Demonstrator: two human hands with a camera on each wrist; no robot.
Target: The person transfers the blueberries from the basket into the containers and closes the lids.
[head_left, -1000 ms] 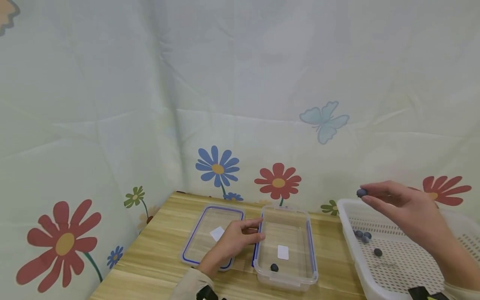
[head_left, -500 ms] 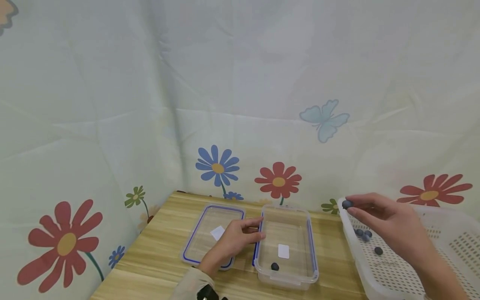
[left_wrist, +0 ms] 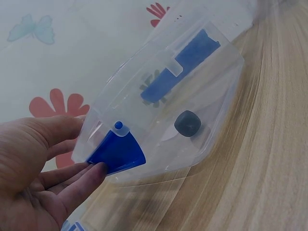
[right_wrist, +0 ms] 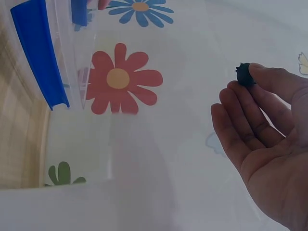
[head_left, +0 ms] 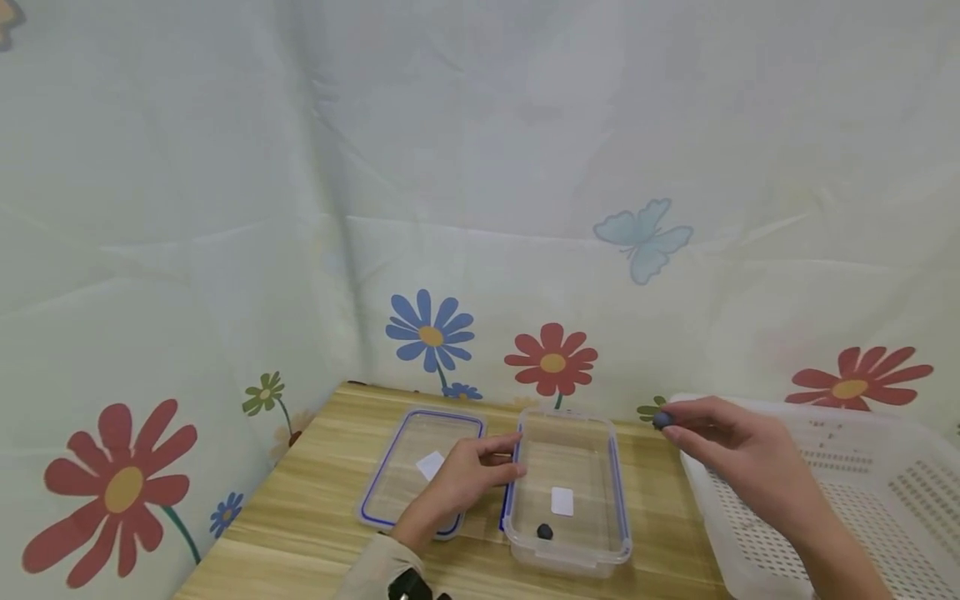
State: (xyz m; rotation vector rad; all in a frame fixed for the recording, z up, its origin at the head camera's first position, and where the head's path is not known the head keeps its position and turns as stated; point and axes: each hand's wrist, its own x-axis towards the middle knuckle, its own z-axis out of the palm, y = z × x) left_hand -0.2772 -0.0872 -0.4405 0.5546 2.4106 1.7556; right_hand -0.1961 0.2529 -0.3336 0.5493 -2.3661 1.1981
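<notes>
My right hand [head_left: 761, 467] pinches a blueberry [head_left: 662, 420] between thumb and fingertips, above the left rim of the white basket [head_left: 705, 500]. In the right wrist view the crown of this held blueberry [right_wrist: 244, 74] shows, and the other fingers extend below it. My left hand [head_left: 465, 479] holds the left side of a clear plastic food container [head_left: 592, 550], with its fingertips at the blue side clasp [left_wrist: 118, 151]. The container is uncovered. One dark blueberry [head_left: 544, 531] lies inside near its front, beside a white label [head_left: 562, 502].
The clear lid with a blue seal [head_left: 382, 467] lies left of the container, partly behind my left hand. The perforated basket stands at the right, partly covered by my right arm. A flower-printed curtain [head_left: 480, 167] hangs behind the wooden table [head_left: 285, 533].
My right hand has moved left and slightly down with the blueberry, from over the basket to its left edge. The left hand stays at the container.
</notes>
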